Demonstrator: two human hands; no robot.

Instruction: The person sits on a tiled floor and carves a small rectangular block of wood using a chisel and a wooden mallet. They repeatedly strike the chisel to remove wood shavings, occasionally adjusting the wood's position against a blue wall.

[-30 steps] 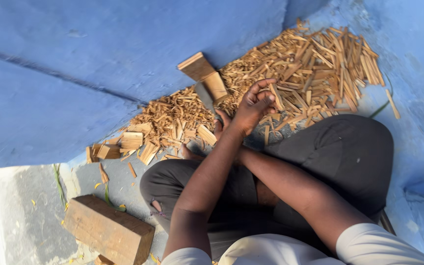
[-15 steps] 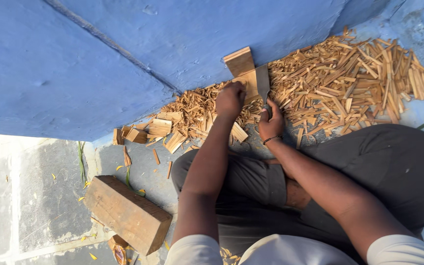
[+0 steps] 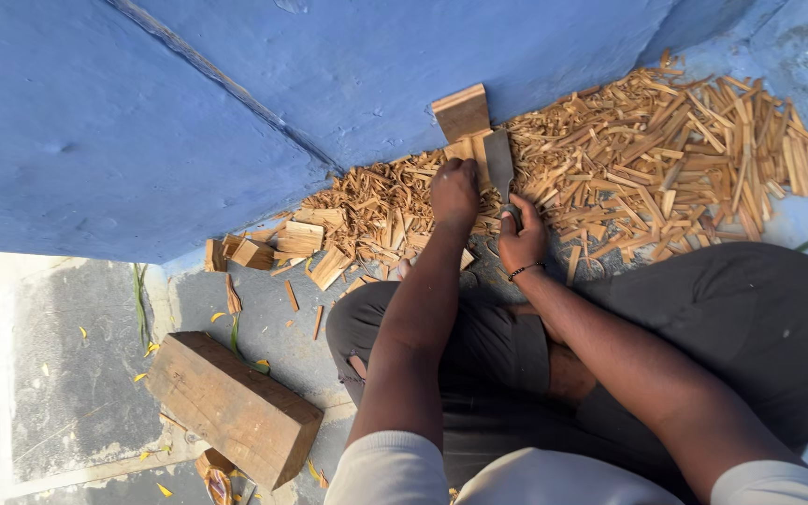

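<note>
Thick wooden block (image 3: 234,407) lies on the floor, well left of and nearer than both hands; left hand (image 3: 454,192) closed on a small upright wood piece (image 3: 470,150), steadying it; right hand (image 3: 521,240) just beside, gripping a flat metal blade (image 3: 499,164) set against that piece; split wood slivers (image 3: 675,159) heaped right of the right hand.

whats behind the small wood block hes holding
A taller wooden block stands behind the small block, against the blue wall. The left hand covers the small block's lower part and whatever it rests on.
</note>
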